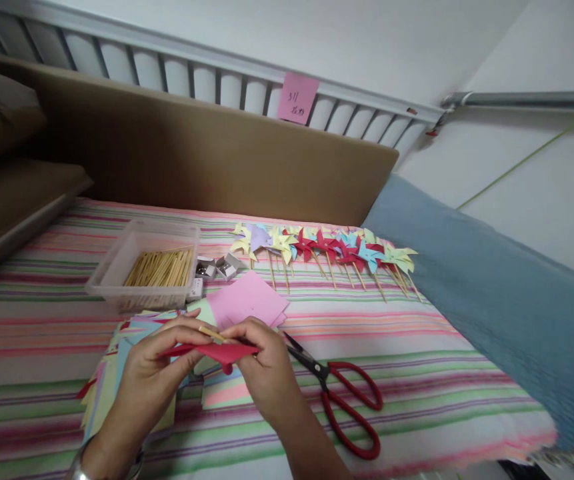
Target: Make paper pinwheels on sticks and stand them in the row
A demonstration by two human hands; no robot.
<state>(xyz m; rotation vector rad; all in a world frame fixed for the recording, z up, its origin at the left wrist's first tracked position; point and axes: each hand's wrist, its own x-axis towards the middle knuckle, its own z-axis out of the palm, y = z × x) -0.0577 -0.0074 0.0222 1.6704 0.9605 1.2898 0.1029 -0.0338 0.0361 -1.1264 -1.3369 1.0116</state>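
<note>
My left hand (159, 363) and my right hand (261, 357) meet in the middle of the head view, both closed on a red paper pinwheel (211, 351). A short wooden stick (211, 333) shows between my fingertips, above the red paper; its far part is hidden. Under my hands lie pink paper squares (249, 300) and other pastel sheets. A fanned stack of cut coloured paper (111, 373) is beneath my left hand. Just right of my right hand, red-handled scissors (334, 387) lie on the cloth with blades nearly together.
A clear plastic box (141, 287) of wooden sticks stands at the left, with small boxes of pins (227, 265) beside it. Several finished pinwheels (327, 248) lie in a row behind. A cardboard panel (217, 160) stands along the back of the striped cloth (447, 400).
</note>
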